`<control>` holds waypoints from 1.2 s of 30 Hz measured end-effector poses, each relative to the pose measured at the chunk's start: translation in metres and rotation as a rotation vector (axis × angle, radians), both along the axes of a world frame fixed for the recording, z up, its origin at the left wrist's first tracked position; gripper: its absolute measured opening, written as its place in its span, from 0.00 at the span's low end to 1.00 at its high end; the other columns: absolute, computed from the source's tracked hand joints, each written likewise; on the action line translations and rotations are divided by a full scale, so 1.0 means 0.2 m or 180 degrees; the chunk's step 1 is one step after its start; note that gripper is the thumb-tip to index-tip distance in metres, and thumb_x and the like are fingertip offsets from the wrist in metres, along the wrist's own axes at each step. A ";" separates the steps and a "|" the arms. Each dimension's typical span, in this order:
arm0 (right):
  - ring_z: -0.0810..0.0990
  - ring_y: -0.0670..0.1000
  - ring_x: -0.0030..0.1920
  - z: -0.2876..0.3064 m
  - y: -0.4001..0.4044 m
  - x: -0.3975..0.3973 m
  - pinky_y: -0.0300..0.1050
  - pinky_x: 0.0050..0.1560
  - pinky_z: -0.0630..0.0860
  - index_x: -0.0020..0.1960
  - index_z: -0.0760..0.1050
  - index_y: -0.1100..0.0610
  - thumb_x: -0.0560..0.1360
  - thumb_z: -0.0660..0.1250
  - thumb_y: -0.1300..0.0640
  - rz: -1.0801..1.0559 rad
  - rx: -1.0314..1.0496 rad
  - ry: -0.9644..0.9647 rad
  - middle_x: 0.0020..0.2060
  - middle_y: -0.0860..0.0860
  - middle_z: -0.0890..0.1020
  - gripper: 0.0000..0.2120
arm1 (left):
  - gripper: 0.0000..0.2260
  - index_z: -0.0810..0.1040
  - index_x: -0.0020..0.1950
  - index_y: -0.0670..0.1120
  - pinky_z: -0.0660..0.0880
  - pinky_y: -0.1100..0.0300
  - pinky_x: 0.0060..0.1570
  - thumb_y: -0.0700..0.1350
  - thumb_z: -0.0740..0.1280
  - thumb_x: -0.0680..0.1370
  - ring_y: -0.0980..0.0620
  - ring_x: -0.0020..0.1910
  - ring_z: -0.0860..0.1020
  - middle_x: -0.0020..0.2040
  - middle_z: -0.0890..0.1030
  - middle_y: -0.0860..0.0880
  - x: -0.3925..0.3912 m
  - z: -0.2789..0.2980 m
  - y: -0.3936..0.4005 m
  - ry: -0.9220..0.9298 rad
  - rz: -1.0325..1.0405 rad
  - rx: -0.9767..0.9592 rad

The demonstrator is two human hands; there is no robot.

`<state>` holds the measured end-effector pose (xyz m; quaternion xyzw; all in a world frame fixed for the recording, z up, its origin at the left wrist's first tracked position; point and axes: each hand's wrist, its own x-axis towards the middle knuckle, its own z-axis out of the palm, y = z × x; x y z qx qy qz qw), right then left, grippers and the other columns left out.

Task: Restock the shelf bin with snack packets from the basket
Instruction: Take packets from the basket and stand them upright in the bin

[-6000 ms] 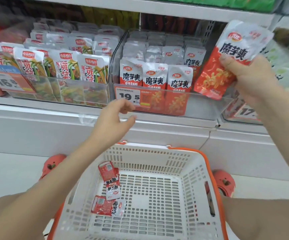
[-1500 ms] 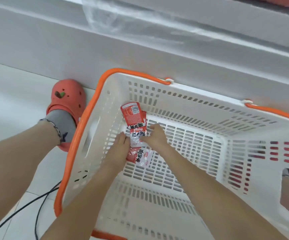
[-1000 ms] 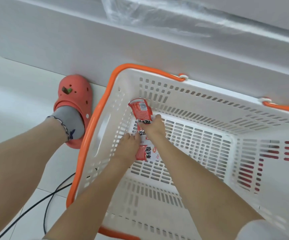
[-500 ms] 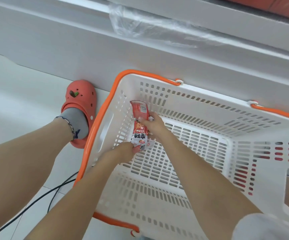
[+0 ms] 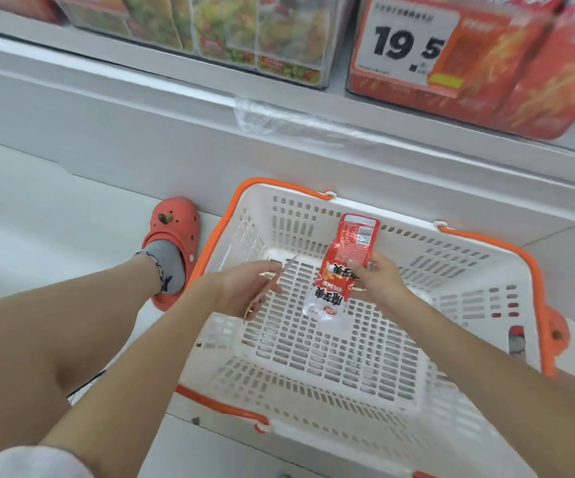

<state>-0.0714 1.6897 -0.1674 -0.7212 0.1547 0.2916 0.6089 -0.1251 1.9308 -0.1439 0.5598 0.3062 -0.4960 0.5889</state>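
My right hand (image 5: 379, 281) grips a small stack of red-and-white snack packets (image 5: 344, 263) around the middle and holds them upright above the white basket (image 5: 313, 401) with the orange rim. My left hand (image 5: 244, 291) hovers just left of the packets with relaxed fingers, holding nothing. The clear shelf bin (image 5: 486, 81) with matching red packets and a 19.5 price tag (image 5: 406, 43) shows at the top right, above the basket.
A neighbouring clear bin (image 5: 244, 36) of green-and-yellow packets sits at top centre. Crumpled plastic film (image 5: 279, 119) lies on the shelf ledge. My foot in an orange clog (image 5: 175, 229) stands left of the basket on the white floor.
Both hands gathered the packets off the basket floor. My right hand has lifted them and my left hand has let go. The view has tilted up, so the shelf bins show again.
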 end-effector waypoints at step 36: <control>0.85 0.55 0.39 1.10 -0.22 -0.14 0.46 0.41 0.83 0.60 0.73 0.60 0.77 0.66 0.65 -0.0663 0.1147 -0.0280 0.47 0.56 0.84 0.12 | 0.14 0.76 0.55 0.47 0.81 0.53 0.42 0.32 0.69 0.73 0.48 0.45 0.84 0.47 0.85 0.47 0.17 1.06 -0.43 -0.3194 0.1471 -0.0015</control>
